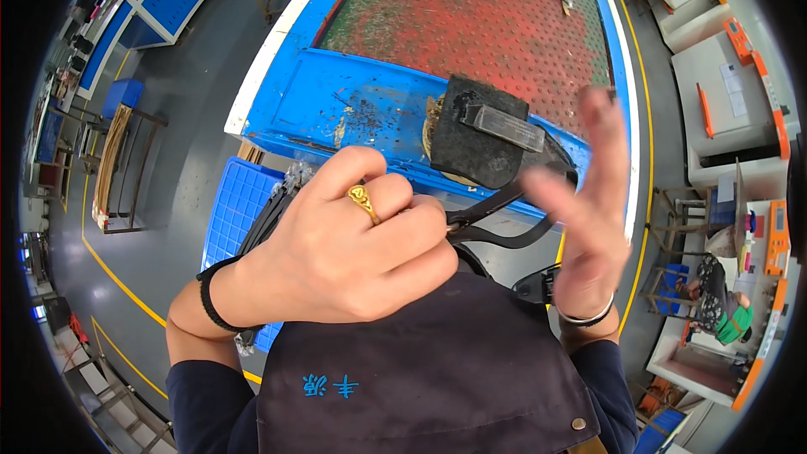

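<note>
My left hand (370,244), with a gold ring on one finger, is closed in a fist in front of my dark apron. It grips a dark, belt-like strap (504,240), which loops out from the fist to the right. A small metal bit shows where the strap meets the fingers. My right hand (588,210) is raised beside the loop, its fingers apart and smeared by motion. Just beyond the strap, a black square pad (475,139) lies at the near edge of the blue bench. A clear bar-shaped block (504,128) rests on the pad.
The blue bench (294,101) has a red and green studded mat (471,17). At my left, a blue grid basket (225,210) stands beside a bundle of dark straps (267,223), some ends plastic-wrapped. A person in green (735,319) sits among white machines far right.
</note>
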Tool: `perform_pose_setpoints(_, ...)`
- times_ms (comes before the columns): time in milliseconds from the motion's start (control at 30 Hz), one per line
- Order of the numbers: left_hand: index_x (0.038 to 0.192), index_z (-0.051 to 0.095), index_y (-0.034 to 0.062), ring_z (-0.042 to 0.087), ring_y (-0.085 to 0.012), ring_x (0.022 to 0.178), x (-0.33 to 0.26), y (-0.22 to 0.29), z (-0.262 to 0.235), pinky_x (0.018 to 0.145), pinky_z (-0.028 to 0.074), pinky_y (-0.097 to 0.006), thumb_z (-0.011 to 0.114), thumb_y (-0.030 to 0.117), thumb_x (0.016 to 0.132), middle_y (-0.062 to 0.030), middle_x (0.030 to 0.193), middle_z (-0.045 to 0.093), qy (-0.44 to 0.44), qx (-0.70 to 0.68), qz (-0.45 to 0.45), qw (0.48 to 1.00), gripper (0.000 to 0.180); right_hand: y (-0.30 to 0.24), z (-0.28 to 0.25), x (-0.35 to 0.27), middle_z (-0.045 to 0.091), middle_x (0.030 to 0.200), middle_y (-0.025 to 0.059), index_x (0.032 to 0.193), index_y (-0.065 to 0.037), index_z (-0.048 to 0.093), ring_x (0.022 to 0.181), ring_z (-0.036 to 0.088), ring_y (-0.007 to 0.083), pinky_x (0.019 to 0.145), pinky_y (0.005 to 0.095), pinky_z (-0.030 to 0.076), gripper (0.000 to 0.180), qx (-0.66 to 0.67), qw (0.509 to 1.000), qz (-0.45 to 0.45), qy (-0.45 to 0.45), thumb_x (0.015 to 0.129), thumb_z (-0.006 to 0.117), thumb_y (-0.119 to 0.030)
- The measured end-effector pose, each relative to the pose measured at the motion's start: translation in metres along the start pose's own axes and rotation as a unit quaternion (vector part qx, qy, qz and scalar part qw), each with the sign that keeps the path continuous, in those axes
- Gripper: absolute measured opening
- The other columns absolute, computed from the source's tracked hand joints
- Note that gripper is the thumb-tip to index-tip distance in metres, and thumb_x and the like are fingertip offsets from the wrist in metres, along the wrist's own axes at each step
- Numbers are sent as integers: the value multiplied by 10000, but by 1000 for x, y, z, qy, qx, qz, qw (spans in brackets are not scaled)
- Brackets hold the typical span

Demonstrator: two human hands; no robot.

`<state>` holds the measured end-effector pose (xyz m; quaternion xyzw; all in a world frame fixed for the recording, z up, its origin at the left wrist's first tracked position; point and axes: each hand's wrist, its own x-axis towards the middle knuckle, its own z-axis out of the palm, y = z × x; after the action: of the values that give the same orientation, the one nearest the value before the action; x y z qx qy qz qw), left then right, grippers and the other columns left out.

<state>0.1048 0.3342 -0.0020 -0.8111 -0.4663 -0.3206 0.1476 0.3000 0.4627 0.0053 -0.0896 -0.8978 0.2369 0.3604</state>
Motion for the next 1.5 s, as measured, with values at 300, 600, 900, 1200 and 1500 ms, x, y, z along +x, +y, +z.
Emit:
perform_pose_setpoints(300,632,528,64,505,-214,583,-12,-18,-12,632,406,-332,585,9,443,-57,707,555,20,-47,-141,989,206,150,-1,-113,337,1417,139,1233,-80,545,1334,229,356,1076,497,159,386,-295,916,265,60,947,401,-296)
perform_pose_setpoints(600,625,523,69,516,-210,598,-5,-28,-24,639,410,-321,564,14,462,-46,689,550,-3,-125,-173,977,177,212,49,-204,274,1448,155,1188,-102,577,1341,187,401,1025,636,118,434,-370,838,375,-144,877,488,-391)
perform_pose_setpoints(900,564,510,62,466,-224,540,1,-34,-25,636,387,-331,531,33,405,-72,656,552,-58,-263,-161,950,163,67,-29,-37,451,1340,146,1057,-186,683,1321,268,359,1081,480,150,414,-152,978,139,21,956,343,-400)
perform_pose_setpoints(1200,571,535,70,481,-212,544,9,-30,-26,623,374,-328,541,28,399,-54,651,560,-61,-315,-133,938,178,0,-16,1,328,1418,123,1051,-375,665,1303,234,434,1050,579,157,505,-298,917,-223,-142,855,286,-645)
perform_pose_setpoints(1500,562,533,68,464,-213,536,3,-31,-26,614,378,-330,532,17,388,-52,647,551,-49,-315,-125,939,182,9,-17,-11,444,1288,157,788,-135,632,1283,318,375,1050,532,222,479,59,997,-28,34,924,317,-469)
